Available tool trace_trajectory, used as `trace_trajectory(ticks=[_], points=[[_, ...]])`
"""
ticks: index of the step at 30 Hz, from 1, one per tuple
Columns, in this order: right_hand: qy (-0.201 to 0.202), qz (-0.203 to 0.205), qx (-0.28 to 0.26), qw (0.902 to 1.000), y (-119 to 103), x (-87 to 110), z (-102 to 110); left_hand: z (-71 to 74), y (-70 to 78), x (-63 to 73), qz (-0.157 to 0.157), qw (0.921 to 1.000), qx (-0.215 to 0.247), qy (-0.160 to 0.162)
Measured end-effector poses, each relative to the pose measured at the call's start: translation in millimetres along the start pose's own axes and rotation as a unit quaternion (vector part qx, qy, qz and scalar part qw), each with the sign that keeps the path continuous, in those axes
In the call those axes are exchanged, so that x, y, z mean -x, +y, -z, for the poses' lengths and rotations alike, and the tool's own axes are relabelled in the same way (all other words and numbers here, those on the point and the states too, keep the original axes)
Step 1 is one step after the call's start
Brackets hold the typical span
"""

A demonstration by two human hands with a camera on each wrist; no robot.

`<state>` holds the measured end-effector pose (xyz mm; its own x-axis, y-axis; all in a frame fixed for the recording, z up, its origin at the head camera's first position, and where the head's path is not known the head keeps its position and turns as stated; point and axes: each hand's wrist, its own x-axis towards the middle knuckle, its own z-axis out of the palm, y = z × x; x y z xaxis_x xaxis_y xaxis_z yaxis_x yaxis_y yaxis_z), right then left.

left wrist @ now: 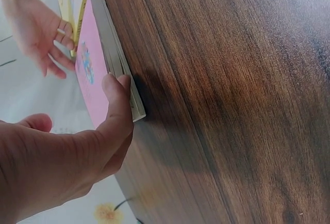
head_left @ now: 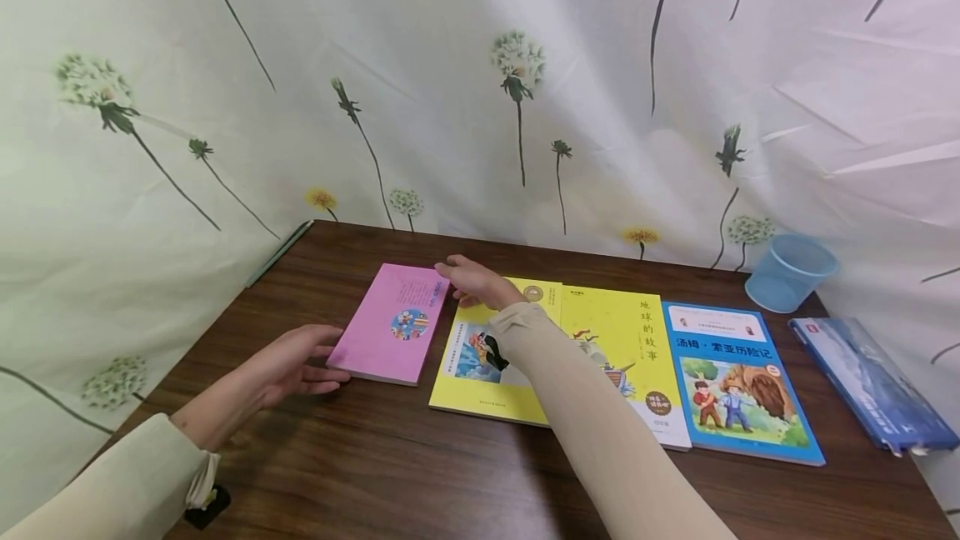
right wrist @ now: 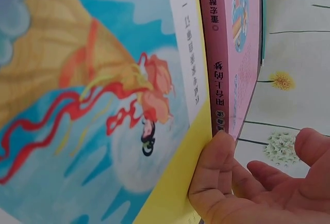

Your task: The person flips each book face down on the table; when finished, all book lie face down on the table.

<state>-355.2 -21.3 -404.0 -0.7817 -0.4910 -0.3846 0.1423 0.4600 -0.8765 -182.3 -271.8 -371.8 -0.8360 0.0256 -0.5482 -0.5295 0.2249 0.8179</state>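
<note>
A pink book [head_left: 378,340] lies flat on the dark wooden table, a small round picture on its cover. At its near left corner is my left hand [head_left: 288,363], fingers touching the edge and thumb apart. In the left wrist view, fingertips [left wrist: 117,87] rest against the page edges. My right hand [head_left: 480,282] reaches the far right corner of the pink book, over the top of a yellow book [head_left: 483,394] with a picture cover. The right wrist view shows fingertips [right wrist: 219,146] at the pink book's spine, with the thumb raised off it.
Right of these lie another yellow book [head_left: 615,311], a blue book [head_left: 750,369] with two cartoon figures and, at the table's right edge, a blue-and-white book or packet [head_left: 873,377]. A light blue cup [head_left: 787,273] stands behind. A green pencil-like stick [head_left: 279,254] lies along the left edge.
</note>
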Motion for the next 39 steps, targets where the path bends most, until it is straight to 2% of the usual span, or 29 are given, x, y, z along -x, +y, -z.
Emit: trace_trajectory(ticks=[13,26,39], points=[[0.007,-0.006,-0.003,1.0,-0.2,1.3,-1.7,0.7,-4.3,-3.9,-0.002,0.9999,-0.012,0.007],[-0.005,0.0,0.001,1.0,-1.7,2.0,-0.8,-1.6,-4.2,-3.2,-0.005,0.9998,-0.015,0.013],[-0.005,0.002,-0.006,1.0,-1.2,2.1,-0.4,-2.2,-2.8,-1.6,-0.003,0.9997,-0.023,0.007]])
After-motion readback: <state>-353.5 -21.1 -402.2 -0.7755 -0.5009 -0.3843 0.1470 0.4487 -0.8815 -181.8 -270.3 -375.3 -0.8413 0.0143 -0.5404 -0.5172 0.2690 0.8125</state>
